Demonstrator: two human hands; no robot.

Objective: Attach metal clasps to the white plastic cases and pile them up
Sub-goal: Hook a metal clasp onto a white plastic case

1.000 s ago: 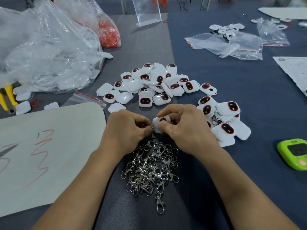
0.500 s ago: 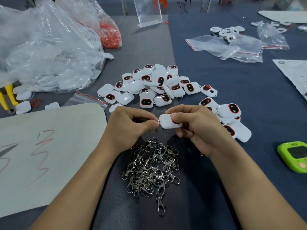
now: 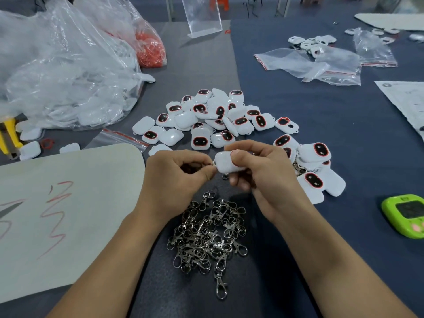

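My right hand [image 3: 261, 175] grips a white plastic case [image 3: 226, 162] above the table, its plain back facing up. My left hand [image 3: 176, 177] pinches a metal clasp [image 3: 212, 164] at the case's left end; the clasp is mostly hidden by my fingers. Below my hands lies a heap of loose metal clasps [image 3: 208, 235]. Behind my hands is a spread of white cases with red-rimmed dark windows [image 3: 206, 118]. To the right sits a small pile of cases [image 3: 314, 171] with clasps showing among them.
A large clear bag of white parts [image 3: 59, 72] and a bag of orange rings [image 3: 150, 50] fill the far left. A pale sheet with red marks [image 3: 57, 207] lies at left. A green timer [image 3: 406, 214] sits at right. Empty clear bags [image 3: 321, 65] lie far right.
The case has been turned from window-up to back-up and lifted a little. My left hand's fingers have closed in on the case's left end with the clasp.
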